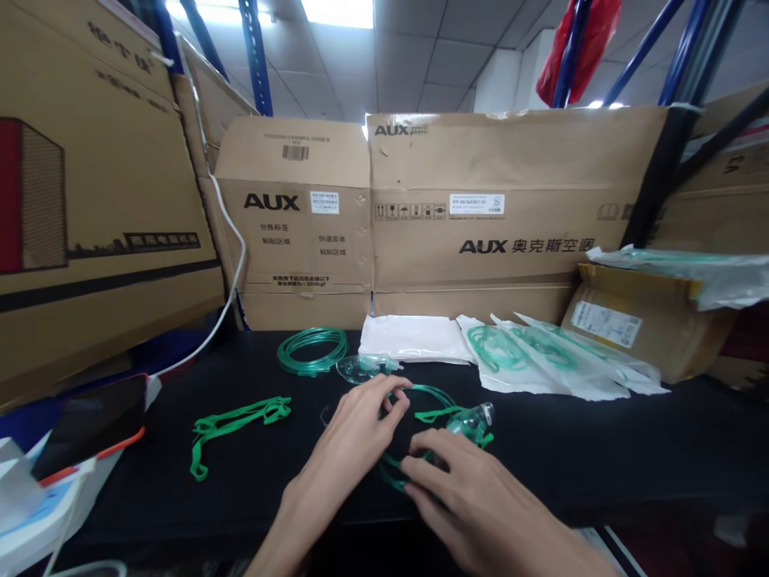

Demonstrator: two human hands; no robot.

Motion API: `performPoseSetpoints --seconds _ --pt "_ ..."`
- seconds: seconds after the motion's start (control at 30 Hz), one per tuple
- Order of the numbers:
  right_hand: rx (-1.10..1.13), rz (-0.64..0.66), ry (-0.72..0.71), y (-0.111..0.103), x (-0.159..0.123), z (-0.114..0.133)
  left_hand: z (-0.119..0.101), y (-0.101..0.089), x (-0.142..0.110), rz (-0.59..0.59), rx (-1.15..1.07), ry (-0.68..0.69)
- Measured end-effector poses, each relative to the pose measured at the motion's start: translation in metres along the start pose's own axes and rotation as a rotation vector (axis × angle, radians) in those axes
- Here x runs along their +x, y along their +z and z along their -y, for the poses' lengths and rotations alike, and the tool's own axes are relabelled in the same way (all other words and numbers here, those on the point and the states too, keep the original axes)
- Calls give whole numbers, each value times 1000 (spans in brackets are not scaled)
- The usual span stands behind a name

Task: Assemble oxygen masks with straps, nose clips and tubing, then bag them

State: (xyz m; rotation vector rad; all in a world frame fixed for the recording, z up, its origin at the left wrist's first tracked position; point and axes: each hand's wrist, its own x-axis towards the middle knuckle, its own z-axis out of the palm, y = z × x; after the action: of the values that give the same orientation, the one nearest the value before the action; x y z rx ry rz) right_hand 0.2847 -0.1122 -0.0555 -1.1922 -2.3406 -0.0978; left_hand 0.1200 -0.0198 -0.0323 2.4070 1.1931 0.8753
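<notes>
Cardboard panels printed AUX (306, 256) stand along the back of a black bench (601, 457), under a tiled ceiling with lit lamps. At the far left a dark phone (93, 429) with an orange edge leans at a slant, a white cable beside it. Next, a crumpled green strap (240, 418) lies by itself on the bench. Behind and to its right sit a coil of green tube (295, 365) and a clear mask (360, 369), just in front of white packets (414, 338). At the middle, the left hand (366, 409) arches with bent fingers over green tubing (433, 391); the right hand (450, 473), fingers curled, is at the tubing's near side. I cannot tell whether either grips it. Just beyond the right hand rests another clear mask (472, 422) with green parts. Farther right, flat packs (510, 353) holding green tubing fan out before a small carton (654, 320).
</notes>
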Motion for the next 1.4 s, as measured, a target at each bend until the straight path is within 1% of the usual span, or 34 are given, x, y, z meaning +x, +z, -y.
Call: performPoseSetpoints --seconds 0.1,0.2,0.27,0.37,0.4,0.47,0.53,0.6,0.7,0.77,0.83,0.93,0.97,1.03,1.1,1.17,1.27,1.33,1.4 --pt "-86 47 12 15 -2 0 8 -2 -2 14 55 -17" --pt "-114 93 25 18 -5 -4 11 -4 -3 39 79 -15" --pt "-88 130 39 11 -10 -11 10 -3 -5 70 71 41" --pt "-26 155 38 -7 -24 -23 5 5 -7 138 61 160" --pt "-4 161 29 -14 -29 -27 3 9 -8 160 63 184" --pt "36 218 24 -29 -37 -35 0 17 -10 200 70 195" --pt "42 259 22 -40 -43 -44 -3 22 -10 226 67 180" --pt "13 251 8 -46 -48 -54 -4 25 -10 219 47 144" --pt "-51 236 10 -45 -57 -69 -6 25 -8 127 24 39" --pt "-94 221 46 -42 -64 -74 -6 27 -8 84 37 -33" --pt "-133 171 80 -41 -69 -72 -6 29 -8 95 67 -59" --pt "-148 103 44 -44 -68 -53 -7 32 -8 127 123 -49" --pt "-138 107 11 -45 -66 -45 -8 33 -7 134 137 -56" --pt "-139 117 -9 -45 -60 -31 -9 33 -6 141 148 -79" --pt "-141 122 -62 -42 -56 -24 -9 33 -4 136 134 -73" --pt "-145 102 -106 -36 -54 -23 -8 32 -3 117 105 -28" --pt "-133 17 -133 -31 -55 -27 -6 30 -3 59 52 60" --pt "-107 -39 -129 -29 -55 -29 -6 26 -3 25 24 92" --pt "-77 -72 -95 -26 -56 -31 -7 19 -3 21 19 88"
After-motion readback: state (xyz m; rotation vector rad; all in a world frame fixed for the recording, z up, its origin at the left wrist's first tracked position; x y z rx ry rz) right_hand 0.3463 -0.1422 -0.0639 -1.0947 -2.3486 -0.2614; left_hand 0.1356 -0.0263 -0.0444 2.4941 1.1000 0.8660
